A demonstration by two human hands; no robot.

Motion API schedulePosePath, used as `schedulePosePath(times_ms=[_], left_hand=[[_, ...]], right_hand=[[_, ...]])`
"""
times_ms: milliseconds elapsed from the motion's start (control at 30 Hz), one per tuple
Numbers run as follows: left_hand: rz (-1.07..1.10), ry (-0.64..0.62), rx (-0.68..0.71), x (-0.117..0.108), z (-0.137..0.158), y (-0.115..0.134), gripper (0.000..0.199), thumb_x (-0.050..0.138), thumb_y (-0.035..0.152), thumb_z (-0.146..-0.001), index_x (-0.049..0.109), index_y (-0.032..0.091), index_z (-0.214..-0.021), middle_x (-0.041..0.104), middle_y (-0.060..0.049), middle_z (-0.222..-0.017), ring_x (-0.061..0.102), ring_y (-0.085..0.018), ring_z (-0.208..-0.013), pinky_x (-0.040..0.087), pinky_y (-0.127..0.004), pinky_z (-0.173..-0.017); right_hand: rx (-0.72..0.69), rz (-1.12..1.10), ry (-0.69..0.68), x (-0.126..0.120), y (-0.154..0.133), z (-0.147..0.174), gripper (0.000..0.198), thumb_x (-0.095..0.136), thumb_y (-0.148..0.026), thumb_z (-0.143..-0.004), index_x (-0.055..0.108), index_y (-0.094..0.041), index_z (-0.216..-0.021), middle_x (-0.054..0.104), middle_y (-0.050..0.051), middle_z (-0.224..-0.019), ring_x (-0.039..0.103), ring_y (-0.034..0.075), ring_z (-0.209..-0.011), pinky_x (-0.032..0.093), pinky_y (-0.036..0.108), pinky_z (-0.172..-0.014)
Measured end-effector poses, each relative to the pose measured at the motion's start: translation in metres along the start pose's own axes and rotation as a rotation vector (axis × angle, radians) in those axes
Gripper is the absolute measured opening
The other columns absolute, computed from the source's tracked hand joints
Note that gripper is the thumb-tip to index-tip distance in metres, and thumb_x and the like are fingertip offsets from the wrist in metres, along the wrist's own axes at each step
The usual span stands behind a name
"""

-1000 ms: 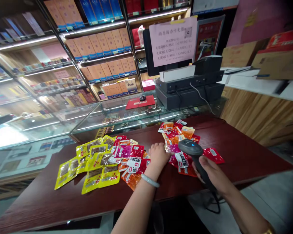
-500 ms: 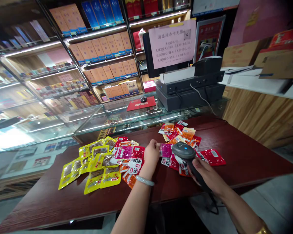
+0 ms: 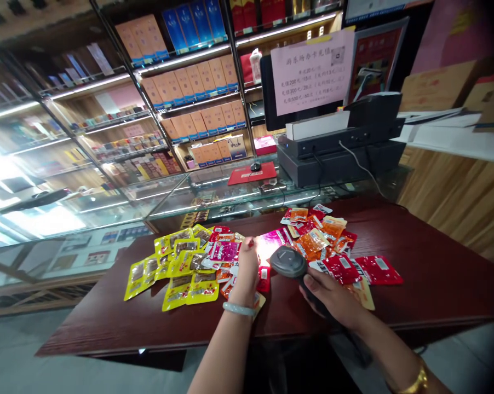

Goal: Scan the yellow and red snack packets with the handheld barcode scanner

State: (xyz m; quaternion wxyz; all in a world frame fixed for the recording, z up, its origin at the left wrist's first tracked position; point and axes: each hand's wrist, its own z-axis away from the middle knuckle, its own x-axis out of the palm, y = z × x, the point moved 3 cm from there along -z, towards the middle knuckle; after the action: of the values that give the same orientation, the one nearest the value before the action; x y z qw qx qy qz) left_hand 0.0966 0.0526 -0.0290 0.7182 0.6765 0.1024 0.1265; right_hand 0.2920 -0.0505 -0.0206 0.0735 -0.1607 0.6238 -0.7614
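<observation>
The fingers of the left hand (image 3: 247, 262) pinch a pink packet (image 3: 271, 243) and lift it a little above the dark red table (image 3: 428, 273), with its face turned to the scanner. The right hand (image 3: 333, 295) is closed around the handle of the black scanner (image 3: 290, 264), whose head is just beside the packet. To the left lie yellow packets (image 3: 177, 271), to the right red and orange packets (image 3: 333, 246). Behind the table stands a glass counter (image 3: 181, 197).

scanner (image 3: 288, 261): 1 | hands: 2 | yellow packets (image 3: 177, 266): about 9 (overlapping) | mouse (image 3: 256, 166): 1
</observation>
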Motion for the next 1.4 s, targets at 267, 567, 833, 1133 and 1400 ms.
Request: schedulePosePath(times_ms=[267, 567, 833, 1133, 1400], left_hand=[[-0.415, 0.357, 0.236, -0.076, -0.013, 0.035, 0.038, 0.056, 0.048, -0.085, 0.054, 0.019, -0.109, 0.067, -0.007, -0.096, 0.066, -0.020, -0.084, 0.053, -0.035, -0.077], [-0.986, -0.002, 0.544, 0.022, 0.013, 0.037, 0.032, 0.057, 0.038, -0.090, 0.060, 0.022, -0.118, 0.065, -0.009, -0.123, 0.055, -0.024, -0.121, 0.039, -0.037, -0.107], [-1.286, -0.267, 0.440, 0.109, 0.010, 0.005, 0.052, 0.069, 0.055, -0.076, 0.062, 0.014, -0.107, 0.065, -0.018, -0.115, 0.056, -0.034, -0.113, 0.042, -0.042, -0.092], [-1.058, -0.277, 0.190, 0.069, -0.003, 0.013, 0.047, 0.075, 0.047, -0.074, 0.053, 0.024, -0.109, 0.073, -0.004, -0.098, 0.068, -0.023, -0.091, 0.041, -0.029, -0.074], [-1.031, -0.244, 0.286, 0.049, 0.011, 0.018, 0.042, 0.074, 0.047, -0.075, 0.054, 0.022, -0.103, 0.072, -0.005, -0.094, 0.067, -0.024, -0.089, 0.040, -0.029, -0.073]], right_hand=[[-0.013, 0.004, 0.031, -0.003, -0.002, 0.003, 0.052, 0.060, -0.073, -0.080, 0.055, -0.022, -0.086, 0.051, -0.006, -0.063, 0.044, 0.008, -0.047, 0.035, 0.018, -0.042], [0.002, -0.005, 0.313, -0.057, 0.000, 0.027, 0.056, 0.061, -0.078, -0.075, 0.057, -0.022, -0.084, 0.057, -0.003, -0.064, 0.051, 0.011, -0.047, 0.038, 0.021, -0.041], [0.026, -0.063, 0.402, -0.069, 0.002, 0.035, 0.057, 0.063, -0.077, -0.074, 0.055, -0.021, -0.080, 0.055, -0.004, -0.061, 0.050, 0.010, -0.047, 0.034, 0.020, -0.042], [-0.033, -0.047, 0.368, -0.070, -0.009, 0.027, 0.055, 0.061, -0.077, -0.075, 0.055, -0.022, -0.078, 0.053, -0.005, -0.058, 0.048, 0.012, -0.045, 0.036, 0.022, -0.043], [-0.112, 0.019, 0.222, -0.050, -0.020, 0.008, 0.051, 0.056, -0.072, -0.084, 0.055, -0.022, -0.077, 0.054, -0.004, -0.060, 0.046, 0.012, -0.046, 0.037, 0.024, -0.043]])
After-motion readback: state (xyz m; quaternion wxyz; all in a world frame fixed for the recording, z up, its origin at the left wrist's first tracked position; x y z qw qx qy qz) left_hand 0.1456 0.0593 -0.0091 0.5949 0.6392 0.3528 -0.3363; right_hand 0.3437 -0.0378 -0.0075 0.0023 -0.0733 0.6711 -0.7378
